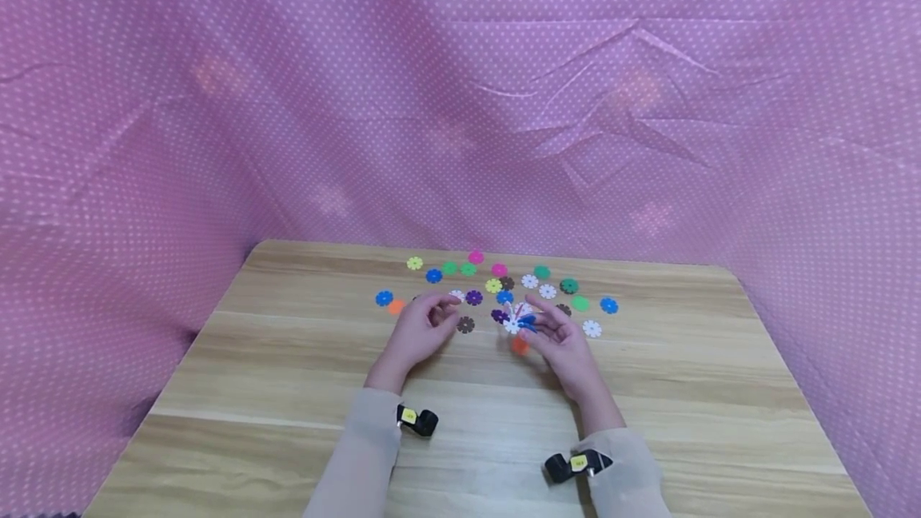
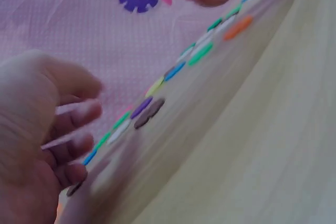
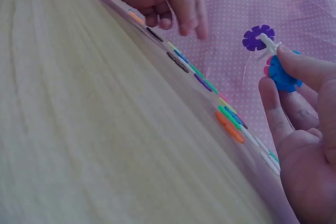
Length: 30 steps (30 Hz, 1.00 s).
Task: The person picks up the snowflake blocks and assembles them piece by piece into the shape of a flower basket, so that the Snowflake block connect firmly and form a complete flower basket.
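Note:
My right hand (image 1: 566,348) holds a cluster of joined notched snowflake discs between thumb and fingers, raised above the table. In the right wrist view the cluster shows a blue disc (image 3: 283,75) at the fingertips, a white disc (image 3: 269,44) seen nearly edge-on, a purple disc (image 3: 258,38) at its far end and a bit of pink behind. My left hand (image 1: 423,328) hovers to the left, holding nothing, its fingers loosely bent in the left wrist view. A brown disc (image 1: 466,324) lies on the table just right of its fingertips.
Loose discs in several colours lie scattered across the back of the wooden table (image 1: 288,358), among them a yellow disc (image 1: 414,263), a blue disc (image 1: 608,305) and an orange disc (image 1: 520,346) below the right hand. A pink dotted cloth (image 1: 460,102) surrounds the table's back and sides.

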### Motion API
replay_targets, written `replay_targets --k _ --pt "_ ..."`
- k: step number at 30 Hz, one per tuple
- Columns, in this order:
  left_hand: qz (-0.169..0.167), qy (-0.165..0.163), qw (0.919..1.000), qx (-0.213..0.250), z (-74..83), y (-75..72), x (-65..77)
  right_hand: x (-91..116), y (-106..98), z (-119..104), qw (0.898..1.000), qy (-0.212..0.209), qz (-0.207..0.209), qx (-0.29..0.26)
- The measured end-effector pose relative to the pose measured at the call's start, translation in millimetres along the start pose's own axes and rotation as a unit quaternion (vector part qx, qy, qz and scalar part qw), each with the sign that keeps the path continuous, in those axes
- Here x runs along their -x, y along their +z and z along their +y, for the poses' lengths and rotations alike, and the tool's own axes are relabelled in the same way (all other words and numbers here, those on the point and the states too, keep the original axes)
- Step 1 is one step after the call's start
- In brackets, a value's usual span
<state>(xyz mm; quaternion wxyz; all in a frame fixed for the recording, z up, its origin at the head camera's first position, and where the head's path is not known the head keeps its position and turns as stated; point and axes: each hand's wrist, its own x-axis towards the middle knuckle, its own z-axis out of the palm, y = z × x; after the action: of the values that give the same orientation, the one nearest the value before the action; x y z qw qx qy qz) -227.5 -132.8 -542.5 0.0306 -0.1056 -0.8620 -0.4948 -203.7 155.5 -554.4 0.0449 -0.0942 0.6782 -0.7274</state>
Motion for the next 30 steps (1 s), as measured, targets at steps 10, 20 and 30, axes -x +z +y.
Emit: replay_targets --k 10,20,30 --pt "-0.074 0.031 0.9837 -0.161 -4.3 8.1 0.8 1 1 1 0.999 0.010 -0.002 0.031" --pt "-0.061 -0.006 0.9952 -0.076 0.3 9.3 -0.8 1 2 3 1.000 0.003 0.007 0.005" --pt "-0.056 0.005 0.9881 0.143 13.5 19.2 2.9 0 6 0 0.999 0.034 0.023 -0.018"
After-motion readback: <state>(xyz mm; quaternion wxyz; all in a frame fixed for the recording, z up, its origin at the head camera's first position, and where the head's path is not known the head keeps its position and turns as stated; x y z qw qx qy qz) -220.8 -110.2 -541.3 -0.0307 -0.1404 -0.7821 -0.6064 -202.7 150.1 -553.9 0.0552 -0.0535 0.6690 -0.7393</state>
